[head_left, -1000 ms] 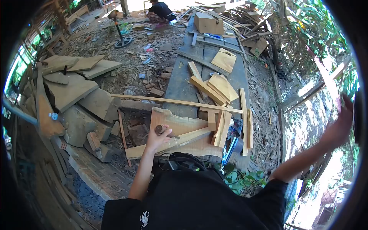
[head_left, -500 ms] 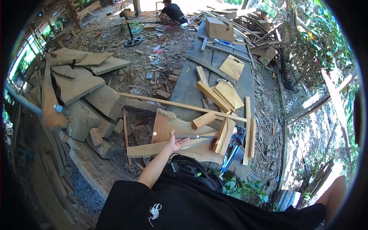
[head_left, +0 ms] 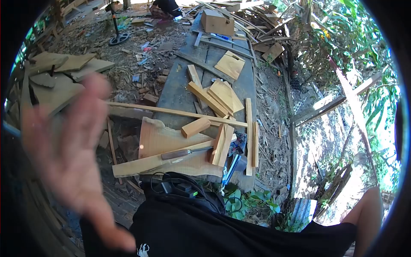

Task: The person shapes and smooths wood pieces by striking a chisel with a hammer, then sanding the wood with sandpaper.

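Note:
My left hand (head_left: 72, 158) is raised close to the camera on the left, blurred, with its fingers apart and nothing in it. Beyond it, a chisel (head_left: 176, 154) with a wooden handle lies loose across a light wooden strip (head_left: 132, 167) on a wide slab (head_left: 158, 137). Its metal end reaches a wooden block (head_left: 221, 144). A shorter block (head_left: 195, 127) rests on the slab just behind. My right hand is out of view; only part of the bent right arm (head_left: 369, 214) shows at the right edge.
The dark bench (head_left: 171, 100) carries more boards, a long thin batten (head_left: 180, 112) and a large wooden block (head_left: 217, 22). A blue ruler-like strip (head_left: 231, 169) leans at its near end. Slabs (head_left: 51, 92) are piled left. A person (head_left: 166, 8) crouches at the back.
My left hand has left the chisel handle and come up toward the camera on the left. The chisel stays on the wood. The view has shifted, so the scene sits further left.

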### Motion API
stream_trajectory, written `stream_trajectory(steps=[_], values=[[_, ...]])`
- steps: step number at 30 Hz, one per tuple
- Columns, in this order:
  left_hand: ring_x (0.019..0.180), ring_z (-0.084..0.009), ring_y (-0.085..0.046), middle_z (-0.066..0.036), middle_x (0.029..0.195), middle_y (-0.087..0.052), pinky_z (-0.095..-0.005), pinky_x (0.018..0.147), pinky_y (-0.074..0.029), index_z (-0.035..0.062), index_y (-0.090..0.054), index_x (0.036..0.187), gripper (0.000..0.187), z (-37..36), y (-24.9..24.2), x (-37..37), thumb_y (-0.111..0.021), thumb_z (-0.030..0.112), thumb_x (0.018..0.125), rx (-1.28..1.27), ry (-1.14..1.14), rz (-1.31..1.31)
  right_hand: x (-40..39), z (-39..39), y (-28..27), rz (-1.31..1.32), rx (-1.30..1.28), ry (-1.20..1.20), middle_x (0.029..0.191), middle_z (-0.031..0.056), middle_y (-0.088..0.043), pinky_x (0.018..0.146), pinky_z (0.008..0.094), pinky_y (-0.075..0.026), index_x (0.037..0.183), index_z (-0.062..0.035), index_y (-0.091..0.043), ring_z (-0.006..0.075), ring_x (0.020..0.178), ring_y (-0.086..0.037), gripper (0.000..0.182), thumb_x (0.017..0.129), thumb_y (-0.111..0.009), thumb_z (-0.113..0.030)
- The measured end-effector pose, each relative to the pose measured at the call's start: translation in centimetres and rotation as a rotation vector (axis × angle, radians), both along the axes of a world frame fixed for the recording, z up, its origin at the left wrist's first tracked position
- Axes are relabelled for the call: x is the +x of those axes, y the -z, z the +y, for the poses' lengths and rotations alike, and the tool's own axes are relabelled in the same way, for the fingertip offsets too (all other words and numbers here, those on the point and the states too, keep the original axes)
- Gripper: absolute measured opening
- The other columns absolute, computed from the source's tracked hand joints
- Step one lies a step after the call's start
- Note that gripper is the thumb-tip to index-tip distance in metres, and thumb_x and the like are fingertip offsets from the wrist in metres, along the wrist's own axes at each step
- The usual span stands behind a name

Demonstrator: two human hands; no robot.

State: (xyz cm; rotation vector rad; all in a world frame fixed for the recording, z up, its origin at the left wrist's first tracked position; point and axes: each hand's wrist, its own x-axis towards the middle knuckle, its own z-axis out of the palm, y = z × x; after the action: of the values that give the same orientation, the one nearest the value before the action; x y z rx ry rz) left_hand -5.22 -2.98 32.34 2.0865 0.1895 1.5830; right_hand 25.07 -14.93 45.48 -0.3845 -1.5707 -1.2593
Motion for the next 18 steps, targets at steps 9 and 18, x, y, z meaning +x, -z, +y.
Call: stream_trajectory(steps=[9, 18], values=[[0.122, -0.0337, -0.035, -0.026, 0.128, -0.037, -0.0447, 0.101, -0.026, 0.0011, -0.019, 0.133, 0.092, -2.1, -8.7, 1.5, -0.065, 0.044, 0.067, 0.701, -0.207, 0.235, 0.3, 2.7, 3.0, -0.005, -0.183, 0.173, 0.124, 0.0125, -0.045, 0.094, 0.0344, -0.034, 0.121, -0.0142, -0.041, 0.0236, 0.115, -0.041, 0.042, 0.082, -0.05, -0.027], [0.121, -0.0334, -0.036, -0.026, 0.128, -0.036, -0.0444, 0.099, -0.028, 0.0017, -0.019, 0.133, 0.079, -1.2, -7.1, 1.4, -0.058, 0.036, 0.073, 0.72, -0.311, 0.213, -1.7, -0.3, 2.0, -0.041, 0.125, -0.128, 0.128, 0.0124, -0.042, 0.096, 0.0351, -0.032, 0.128, -0.0176, -0.037, 0.0245, 0.12, -0.037, 0.052, 0.082, -0.053, -0.033]])
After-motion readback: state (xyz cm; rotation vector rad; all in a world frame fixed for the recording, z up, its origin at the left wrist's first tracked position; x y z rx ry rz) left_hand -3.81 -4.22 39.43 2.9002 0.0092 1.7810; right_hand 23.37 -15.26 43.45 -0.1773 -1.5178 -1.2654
